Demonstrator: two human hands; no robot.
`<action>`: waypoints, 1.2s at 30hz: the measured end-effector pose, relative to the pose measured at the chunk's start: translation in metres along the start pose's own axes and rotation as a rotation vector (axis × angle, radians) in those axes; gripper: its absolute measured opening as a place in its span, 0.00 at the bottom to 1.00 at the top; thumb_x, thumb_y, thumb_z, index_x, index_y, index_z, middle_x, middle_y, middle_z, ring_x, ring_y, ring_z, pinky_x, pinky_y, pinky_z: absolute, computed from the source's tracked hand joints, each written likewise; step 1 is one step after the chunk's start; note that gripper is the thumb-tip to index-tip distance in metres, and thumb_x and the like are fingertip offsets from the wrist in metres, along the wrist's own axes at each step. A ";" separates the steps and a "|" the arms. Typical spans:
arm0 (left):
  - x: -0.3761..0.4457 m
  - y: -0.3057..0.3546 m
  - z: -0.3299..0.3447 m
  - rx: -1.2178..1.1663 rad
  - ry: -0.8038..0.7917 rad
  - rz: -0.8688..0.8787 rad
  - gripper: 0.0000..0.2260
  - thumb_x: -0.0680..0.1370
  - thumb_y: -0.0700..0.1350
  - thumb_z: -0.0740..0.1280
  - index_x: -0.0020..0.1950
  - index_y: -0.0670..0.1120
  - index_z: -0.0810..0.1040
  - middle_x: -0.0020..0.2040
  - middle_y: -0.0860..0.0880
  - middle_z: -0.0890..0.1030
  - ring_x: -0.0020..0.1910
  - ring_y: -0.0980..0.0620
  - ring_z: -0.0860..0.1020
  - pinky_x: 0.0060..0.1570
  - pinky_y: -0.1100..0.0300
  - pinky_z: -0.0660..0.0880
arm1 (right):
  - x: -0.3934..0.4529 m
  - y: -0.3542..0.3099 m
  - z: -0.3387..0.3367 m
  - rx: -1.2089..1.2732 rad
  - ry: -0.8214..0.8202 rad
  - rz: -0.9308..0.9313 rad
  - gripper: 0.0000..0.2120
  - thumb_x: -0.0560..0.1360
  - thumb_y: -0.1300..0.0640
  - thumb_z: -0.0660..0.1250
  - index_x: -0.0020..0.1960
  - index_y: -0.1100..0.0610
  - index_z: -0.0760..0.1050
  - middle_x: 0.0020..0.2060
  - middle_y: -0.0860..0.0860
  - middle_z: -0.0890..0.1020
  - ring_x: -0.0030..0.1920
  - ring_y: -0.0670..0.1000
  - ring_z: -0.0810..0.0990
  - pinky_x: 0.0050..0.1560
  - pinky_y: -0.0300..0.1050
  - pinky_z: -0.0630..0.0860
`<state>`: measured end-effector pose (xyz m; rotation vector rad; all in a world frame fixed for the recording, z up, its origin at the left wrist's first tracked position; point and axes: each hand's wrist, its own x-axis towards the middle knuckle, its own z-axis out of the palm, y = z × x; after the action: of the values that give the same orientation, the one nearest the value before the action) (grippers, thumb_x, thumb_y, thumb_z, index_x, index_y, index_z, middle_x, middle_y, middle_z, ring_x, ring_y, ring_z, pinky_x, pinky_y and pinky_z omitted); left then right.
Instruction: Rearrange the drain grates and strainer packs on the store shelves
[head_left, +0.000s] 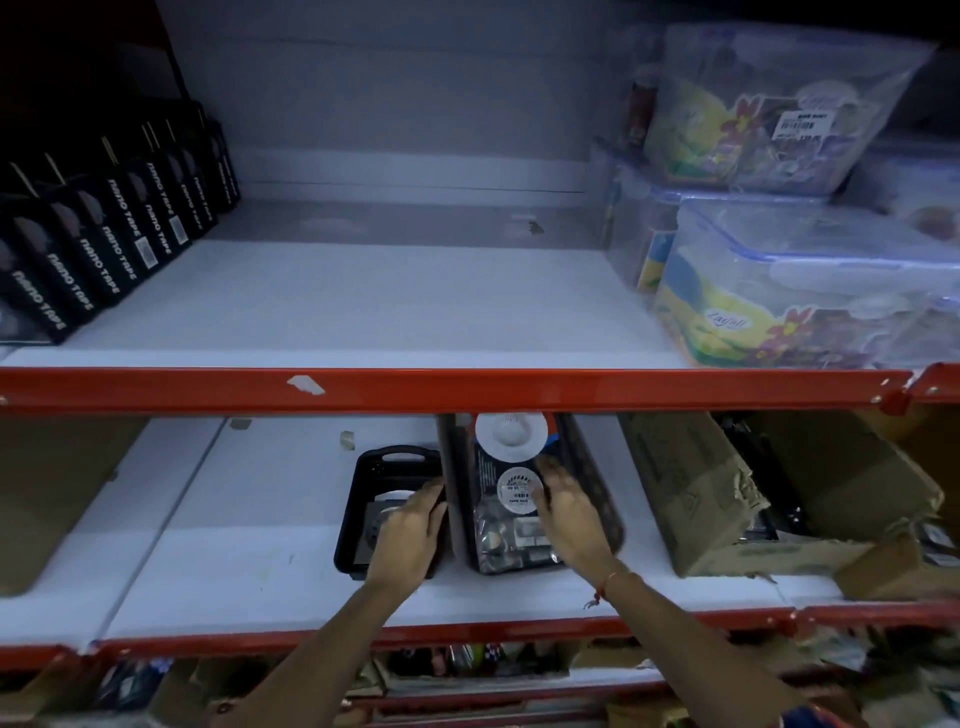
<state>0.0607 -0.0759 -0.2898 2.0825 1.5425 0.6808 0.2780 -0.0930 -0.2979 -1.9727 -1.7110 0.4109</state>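
Two round white strainers (509, 467), glossy pack.

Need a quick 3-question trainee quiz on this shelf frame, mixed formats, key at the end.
1. True or false: the left hand rests on the black tray holding a drain grate.
2. What lies under the right hand? A) nano tape boxes B) strainer packs in the dark basket C) a cardboard box
3. Fill in: the nano tape boxes stand at the ___ end of the upper shelf.

Key: 1 true; 2 B; 3 left
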 end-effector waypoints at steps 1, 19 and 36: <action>-0.009 -0.011 -0.001 0.077 -0.054 0.009 0.19 0.82 0.48 0.56 0.73 0.47 0.67 0.67 0.44 0.76 0.62 0.45 0.77 0.58 0.54 0.74 | -0.010 -0.004 0.003 -0.039 -0.048 -0.060 0.22 0.81 0.52 0.53 0.74 0.55 0.62 0.73 0.52 0.67 0.72 0.53 0.67 0.69 0.45 0.66; -0.074 -0.053 0.012 0.379 -0.307 0.080 0.28 0.71 0.28 0.62 0.69 0.49 0.70 0.64 0.47 0.77 0.62 0.49 0.76 0.63 0.57 0.74 | -0.104 -0.025 0.027 -0.392 -0.214 -0.158 0.43 0.68 0.33 0.28 0.60 0.50 0.74 0.45 0.56 0.82 0.49 0.50 0.80 0.68 0.46 0.62; -0.119 0.003 -0.027 0.330 -0.139 0.165 0.18 0.82 0.49 0.51 0.65 0.44 0.73 0.64 0.45 0.76 0.64 0.47 0.72 0.66 0.54 0.69 | -0.146 -0.066 -0.016 -0.368 -0.221 -0.197 0.21 0.82 0.47 0.47 0.63 0.57 0.72 0.58 0.55 0.78 0.61 0.55 0.74 0.65 0.53 0.70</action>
<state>0.0167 -0.1892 -0.2812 2.4633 1.4979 0.3419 0.2073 -0.2326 -0.2617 -2.0375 -2.2328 0.2651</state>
